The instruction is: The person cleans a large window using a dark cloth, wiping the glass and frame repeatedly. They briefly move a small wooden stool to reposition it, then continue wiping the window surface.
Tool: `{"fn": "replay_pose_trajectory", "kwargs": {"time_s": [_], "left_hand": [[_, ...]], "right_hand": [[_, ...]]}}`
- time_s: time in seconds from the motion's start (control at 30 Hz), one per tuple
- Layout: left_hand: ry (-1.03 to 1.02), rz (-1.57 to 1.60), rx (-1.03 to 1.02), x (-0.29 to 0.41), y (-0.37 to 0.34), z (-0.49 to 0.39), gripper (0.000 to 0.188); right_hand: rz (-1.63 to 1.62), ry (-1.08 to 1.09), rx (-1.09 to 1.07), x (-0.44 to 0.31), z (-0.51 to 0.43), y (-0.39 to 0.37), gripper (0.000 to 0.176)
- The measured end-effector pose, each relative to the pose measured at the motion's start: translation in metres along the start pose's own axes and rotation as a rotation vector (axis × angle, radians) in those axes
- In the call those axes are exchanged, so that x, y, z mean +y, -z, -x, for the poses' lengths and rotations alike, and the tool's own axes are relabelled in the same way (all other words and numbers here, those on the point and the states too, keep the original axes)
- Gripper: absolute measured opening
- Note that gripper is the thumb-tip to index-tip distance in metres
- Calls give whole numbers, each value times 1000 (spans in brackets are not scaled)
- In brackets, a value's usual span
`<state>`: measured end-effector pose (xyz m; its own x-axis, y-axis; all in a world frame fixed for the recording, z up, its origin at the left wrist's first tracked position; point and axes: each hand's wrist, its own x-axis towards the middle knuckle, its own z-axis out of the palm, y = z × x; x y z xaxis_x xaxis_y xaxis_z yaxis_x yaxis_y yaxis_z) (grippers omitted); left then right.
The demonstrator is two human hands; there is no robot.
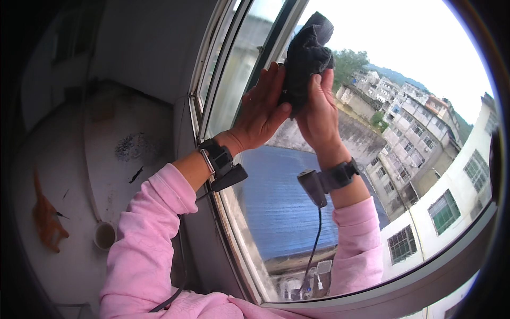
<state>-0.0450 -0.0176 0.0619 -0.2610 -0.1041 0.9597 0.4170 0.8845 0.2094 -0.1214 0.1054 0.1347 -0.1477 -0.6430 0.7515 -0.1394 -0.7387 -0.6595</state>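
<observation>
A crumpled dark cloth (308, 56) lies against the glass of a window (287, 167), near the upper part of its frame. My right hand (320, 111) grips the cloth's lower right side, with the thumb and fingers around its edge. My left hand (261, 109) is flat, its fingers stretched upward beside the cloth's left edge and its thumb near the lower corner. Whether the left fingers hold any cloth is hard to see. Both wrists carry black straps with small cabled devices.
The metal window frame (227, 227) runs along the left of the pane. Below on the dim floor are an orange cat-like shape (48, 221), a long-handled ladle or dipper (104, 235) and scattered debris (133, 147). Buildings and a blue roof (283, 199) show through the glass.
</observation>
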Motion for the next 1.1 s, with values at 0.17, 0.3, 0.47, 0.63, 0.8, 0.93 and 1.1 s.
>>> {"fn": "replay_pose_trajectory", "kwargs": {"time_s": [0.17, 0.3, 0.47, 0.63, 0.8, 0.93, 1.1], "left_hand": [[330, 138, 89, -14, -36, 82, 84], [1014, 263, -6, 14, -53, 220, 90], [1135, 342, -352, 109, -45, 319, 104], [806, 385, -1215, 203, 19, 309, 88], [832, 1276, -1552, 198, 69, 271, 56], [697, 679, -991, 192, 61, 257, 51], [411, 430, -456, 226, 17, 258, 85]], "right_hand": [[-3, -514, 71, 91, 93, -4, 63], [-12, -1015, 169, 125, 219, -27, 78], [60, -1105, 63, 104, 290, -28, 58], [183, -1454, -265, 12, 315, -11, 44], [304, -1486, -863, -65, 282, 19, 51], [71, -1184, -10, -61, 249, 14, 54], [31, -1247, -75, -42, 260, -9, 64]]}}
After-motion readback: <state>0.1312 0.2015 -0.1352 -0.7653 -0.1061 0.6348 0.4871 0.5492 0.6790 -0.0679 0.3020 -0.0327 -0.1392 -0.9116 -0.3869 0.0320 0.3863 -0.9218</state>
